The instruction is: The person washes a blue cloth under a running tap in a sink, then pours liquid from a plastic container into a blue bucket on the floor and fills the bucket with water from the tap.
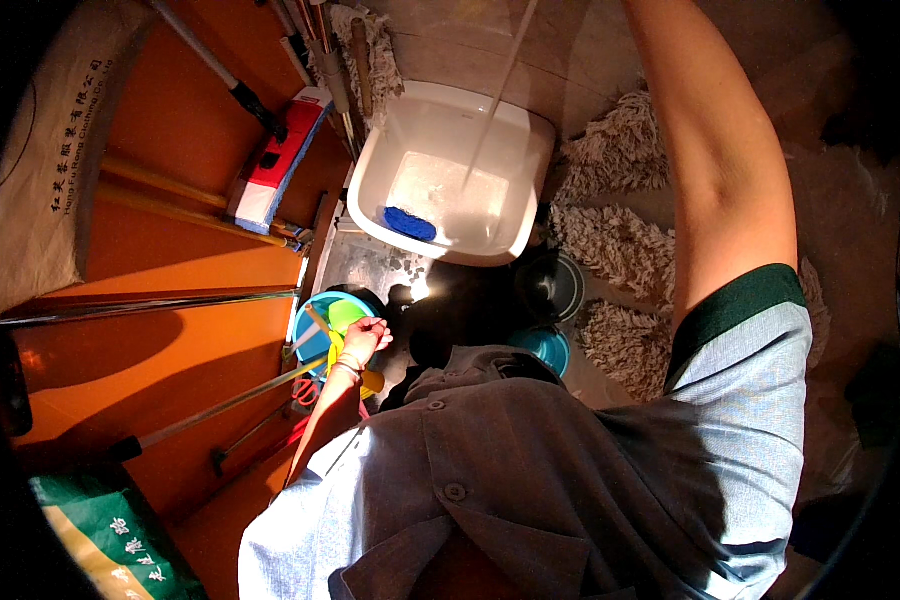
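Observation:
My left hand [366,338], with a bracelet at the wrist, is over the right rim of a blue bucket [301,318]. Its fingers are curled in; whether anything small is inside them is hidden. A lime-green piece [345,314] and yellow items stand in the bucket beside the hand. My right arm [735,170] stretches up past the top edge, so the right hand is out of sight. Ahead is a white sink basin [370,190] with a thin pale streak, apparently running water, coming down into it. A blue scrubbing pad or cloth [410,223] lies in its near left part.
Long-handled tools and a red-and-white flat mop [272,165] lean along the orange wall [180,240] at left. String mop heads [620,250] hang or lie right of the basin. A dark bucket [552,286] and a teal bucket [543,348] stand below it. A green bag [110,530] sits lower left.

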The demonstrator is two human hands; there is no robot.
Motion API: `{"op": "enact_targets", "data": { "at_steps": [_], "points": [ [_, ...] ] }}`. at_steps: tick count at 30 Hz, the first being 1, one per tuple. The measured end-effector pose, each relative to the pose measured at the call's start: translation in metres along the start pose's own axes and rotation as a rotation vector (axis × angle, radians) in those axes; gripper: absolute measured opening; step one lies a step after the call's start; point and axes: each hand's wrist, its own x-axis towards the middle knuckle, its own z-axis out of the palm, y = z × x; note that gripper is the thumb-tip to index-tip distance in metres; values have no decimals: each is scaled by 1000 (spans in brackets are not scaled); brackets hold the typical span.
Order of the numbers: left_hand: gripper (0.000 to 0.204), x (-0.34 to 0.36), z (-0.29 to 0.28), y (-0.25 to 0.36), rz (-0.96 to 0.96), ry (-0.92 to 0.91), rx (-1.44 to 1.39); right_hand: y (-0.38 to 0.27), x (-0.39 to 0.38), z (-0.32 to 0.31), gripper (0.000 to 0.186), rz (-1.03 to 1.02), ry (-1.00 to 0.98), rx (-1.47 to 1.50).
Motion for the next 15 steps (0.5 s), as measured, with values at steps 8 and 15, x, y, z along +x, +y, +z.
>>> {"op": "enact_targets", "data": {
  "at_steps": [8, 15],
  "points": [
    [18, 2, 3, 0, -1, -2, 12, 17, 16, 5, 42, -98, 84, -160],
    [17, 0, -1, -5, 0, -1, -26, 18, 16, 12, 43, -43, 55, -80]
  ]
}}
